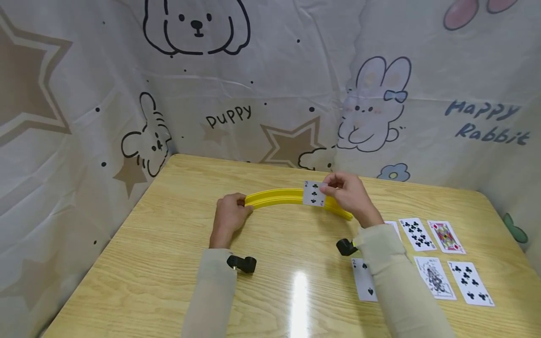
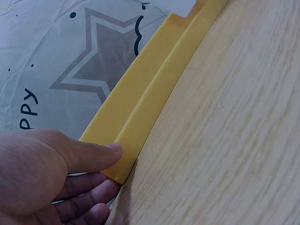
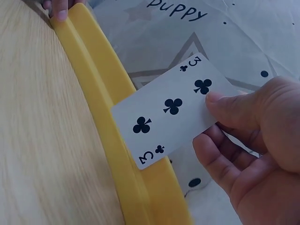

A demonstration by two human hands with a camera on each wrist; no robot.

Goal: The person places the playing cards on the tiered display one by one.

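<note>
My left grip (image 1: 229, 217) pinches end of yellow rack (image 1: 274, 195); my right grip (image 1: 348, 193) pinches three of clubs (image 1: 313, 193) at rack. Other cards (image 1: 470, 283) face-up on tabletop (image 1: 160, 281).

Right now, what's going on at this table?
A person is working with both hands. The left hand grips one end of a curved, grooved yellow rack on the wood-grain table. The right hand pinches a white rectangular three-of-clubs card at the rack; I can't tell whether it's seated in the groove. More white rectangular playing cards lie face up to the right, some partly hidden by the beige right sleeve.
</note>
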